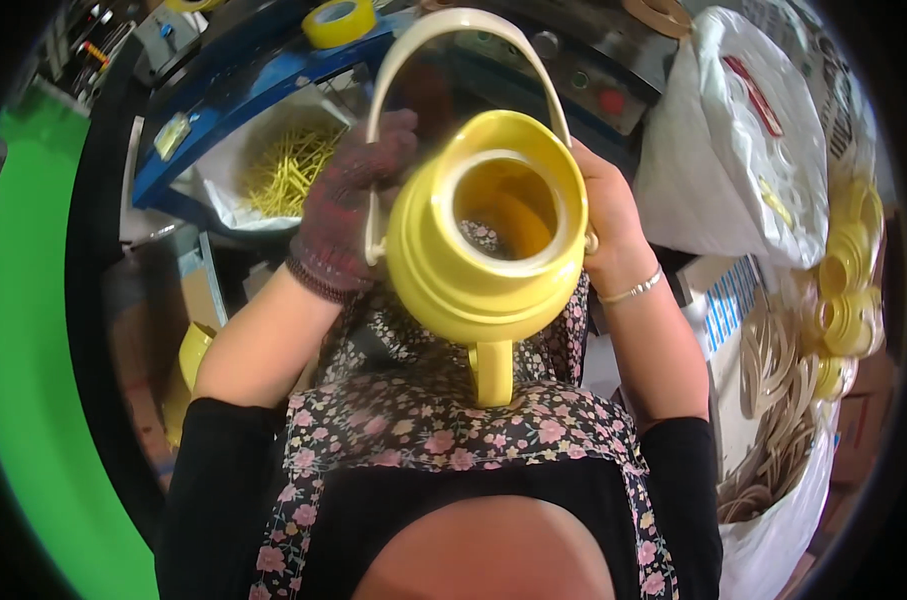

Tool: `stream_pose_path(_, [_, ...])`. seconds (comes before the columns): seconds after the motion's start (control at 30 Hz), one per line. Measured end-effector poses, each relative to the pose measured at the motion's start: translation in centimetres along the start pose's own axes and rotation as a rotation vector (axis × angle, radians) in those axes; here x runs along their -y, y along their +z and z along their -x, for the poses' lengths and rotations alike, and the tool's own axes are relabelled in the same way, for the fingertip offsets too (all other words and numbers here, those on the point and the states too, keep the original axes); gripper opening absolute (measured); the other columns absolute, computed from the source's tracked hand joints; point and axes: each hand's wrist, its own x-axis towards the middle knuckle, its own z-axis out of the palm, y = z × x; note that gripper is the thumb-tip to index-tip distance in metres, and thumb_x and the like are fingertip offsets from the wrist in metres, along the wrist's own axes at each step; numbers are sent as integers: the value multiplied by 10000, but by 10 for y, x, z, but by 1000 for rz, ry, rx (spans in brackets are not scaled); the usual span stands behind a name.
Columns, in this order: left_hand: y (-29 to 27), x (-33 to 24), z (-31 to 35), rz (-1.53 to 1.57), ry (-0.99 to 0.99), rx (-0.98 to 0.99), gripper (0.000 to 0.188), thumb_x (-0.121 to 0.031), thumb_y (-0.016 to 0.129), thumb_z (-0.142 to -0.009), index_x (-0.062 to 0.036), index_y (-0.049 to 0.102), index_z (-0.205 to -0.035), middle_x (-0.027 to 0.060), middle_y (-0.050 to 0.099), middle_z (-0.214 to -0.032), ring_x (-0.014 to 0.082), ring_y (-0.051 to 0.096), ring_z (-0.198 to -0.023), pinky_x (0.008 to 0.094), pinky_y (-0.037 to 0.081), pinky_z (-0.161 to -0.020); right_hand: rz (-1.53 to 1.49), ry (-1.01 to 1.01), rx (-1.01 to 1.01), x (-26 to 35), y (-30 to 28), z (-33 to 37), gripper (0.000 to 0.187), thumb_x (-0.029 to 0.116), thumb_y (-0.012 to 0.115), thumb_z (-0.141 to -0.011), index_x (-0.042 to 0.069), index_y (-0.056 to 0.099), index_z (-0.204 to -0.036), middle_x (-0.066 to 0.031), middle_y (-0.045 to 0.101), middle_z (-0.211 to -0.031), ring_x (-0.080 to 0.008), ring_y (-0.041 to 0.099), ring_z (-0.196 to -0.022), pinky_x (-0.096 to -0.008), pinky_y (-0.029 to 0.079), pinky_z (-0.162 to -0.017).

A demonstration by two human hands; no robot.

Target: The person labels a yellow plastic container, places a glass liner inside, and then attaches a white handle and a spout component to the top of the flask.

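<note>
A yellow plastic thermos jug shell (443, 285) is held up in front of my chest, its round mouth toward me. Floral cloth shows through its hollow inside, so the bottom seems open. A cream carrying handle (460, 18) arches over the far side, and a yellow side grip (494, 375) points down toward my apron. My left hand (348, 205), in a dark red knitted glove, is closed around the handle's left arm beside the shell. My bare right hand (608, 205) grips the handle's right end against the shell; some of its fingers are hidden behind.
A white sack of yellow strips (293, 170) sits at the left under a blue table (233, 110) bearing a tape roll (339, 22). At right are a white bag (733, 150), several cream handles (773, 400) and bagged yellow shells (848, 320). A machine panel with a red button (610, 100) stands ahead.
</note>
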Motion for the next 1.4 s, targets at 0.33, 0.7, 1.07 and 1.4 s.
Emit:
stream_pose_path(0.33, [-16,7,-1,-242,109,-149,307,-100,588,-902,-18,510,-1187,21,537,-785,82,508,-637,232,458,-573,37,9,-8,-1,12,1,39,52,495,-916,38,497,-879,-91,588,-816,-179,608,-706,-304,550,-650])
stream_pose_path(0.7, [13,-1,6,-1034,653,-125,310,-119,604,-908,33,533,-1169,61,592,-921,76,574,-755,235,492,-704,244,-606,122,-16,15,9,327,287,372,-990,5,536,-985,-154,612,-982,-232,619,-885,-351,528,-809])
stream_pose_path(1.07, [1,2,-17,-299,-4,-273,328,-337,582,-909,-76,584,-1108,41,570,-845,164,548,-794,321,471,-748,1146,-1194,-60,-5,24,44,659,281,662,-809,19,401,-1355,-159,542,-1259,-264,560,-1138,-366,478,-956])
stream_pose_path(1.4, [-60,23,17,14,-286,52,509,-338,435,-1017,-86,358,-1452,102,434,-1454,273,441,-1307,439,337,-1108,647,-1061,121,70,-24,142,1001,169,844,-666,66,238,-1456,-99,421,-1327,-190,441,-1220,-339,361,-1039])
